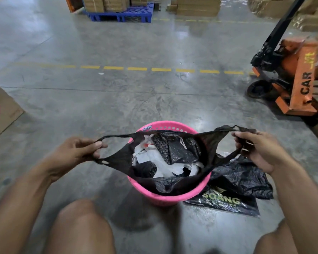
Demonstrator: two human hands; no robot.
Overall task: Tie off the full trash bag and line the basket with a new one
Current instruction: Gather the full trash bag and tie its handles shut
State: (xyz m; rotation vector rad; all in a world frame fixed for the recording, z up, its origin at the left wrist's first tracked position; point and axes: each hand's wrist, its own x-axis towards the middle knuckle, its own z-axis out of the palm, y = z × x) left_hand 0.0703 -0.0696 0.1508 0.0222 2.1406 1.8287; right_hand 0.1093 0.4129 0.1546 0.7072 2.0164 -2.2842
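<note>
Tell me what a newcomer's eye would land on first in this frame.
The pink basket at bottom centre, holding a black trash bag stuffed with white and black waste. The left hand and right hand stretch its handles apart. An orange pallet jack stands at right.

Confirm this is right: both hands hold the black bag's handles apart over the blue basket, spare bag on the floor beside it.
Not quite: the basket is pink, as the head view shows. Left hand and right hand do hold the black bag handles apart; spare bag lies beside it.
</note>
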